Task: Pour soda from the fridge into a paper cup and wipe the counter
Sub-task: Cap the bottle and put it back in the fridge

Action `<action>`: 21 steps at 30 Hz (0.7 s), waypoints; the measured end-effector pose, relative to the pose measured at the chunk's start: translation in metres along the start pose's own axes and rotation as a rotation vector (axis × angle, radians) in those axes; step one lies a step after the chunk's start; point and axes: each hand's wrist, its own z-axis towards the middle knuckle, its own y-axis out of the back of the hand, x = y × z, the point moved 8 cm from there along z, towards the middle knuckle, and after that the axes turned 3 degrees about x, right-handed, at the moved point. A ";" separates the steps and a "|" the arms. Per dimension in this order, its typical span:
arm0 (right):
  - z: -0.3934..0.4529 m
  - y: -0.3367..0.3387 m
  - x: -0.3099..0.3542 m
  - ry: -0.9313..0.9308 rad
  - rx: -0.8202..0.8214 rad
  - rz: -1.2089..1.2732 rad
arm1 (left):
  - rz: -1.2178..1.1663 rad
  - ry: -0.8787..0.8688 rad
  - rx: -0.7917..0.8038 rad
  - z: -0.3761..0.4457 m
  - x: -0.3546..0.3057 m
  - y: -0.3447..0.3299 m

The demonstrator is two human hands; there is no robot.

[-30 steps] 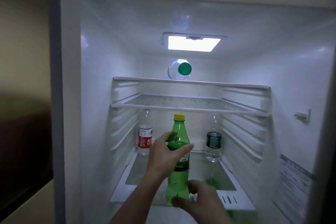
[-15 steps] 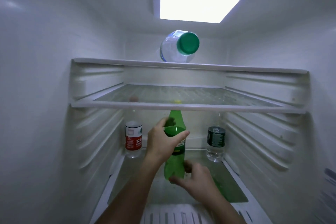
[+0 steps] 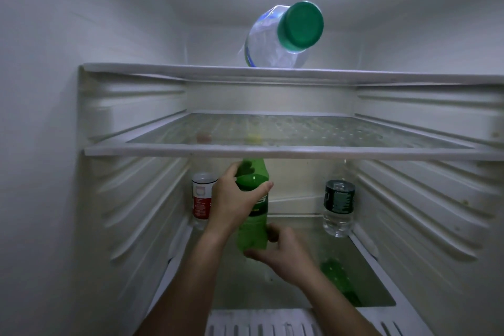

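Note:
A green soda bottle (image 3: 253, 215) stands upright in the fridge over the lower glass shelf (image 3: 362, 278). My left hand (image 3: 234, 200) is wrapped around its shoulder and upper label. Cupping the bottle's base from the right is my right hand (image 3: 281, 254). The neck and yellow cap are hidden behind the front edge of the middle shelf (image 3: 272, 150); the cap shows only as a faint yellow blur through the glass. No paper cup is in view.
A red-labelled water bottle (image 3: 201, 199) stands at the back left, a dark-labelled one (image 3: 339, 207) at the back right. A large clear bottle with a green cap (image 3: 283, 35) lies on the top shelf (image 3: 163, 69). Ribbed fridge walls close in on both sides.
The view has moved closer into the fridge. Both hands stay on the green bottle, which now sits higher in the frame with its cap behind the middle shelf.

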 end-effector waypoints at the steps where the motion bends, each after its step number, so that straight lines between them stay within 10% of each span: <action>1: 0.000 -0.001 -0.001 -0.001 0.003 0.002 | -0.004 0.002 0.005 0.000 0.001 0.000; 16: -0.040 0.016 0.006 -0.014 -0.072 -0.209 | 0.027 0.240 0.076 -0.049 0.025 0.008; 21: -0.070 0.027 0.016 0.039 -0.079 -0.367 | 0.358 0.288 0.168 -0.101 0.038 0.019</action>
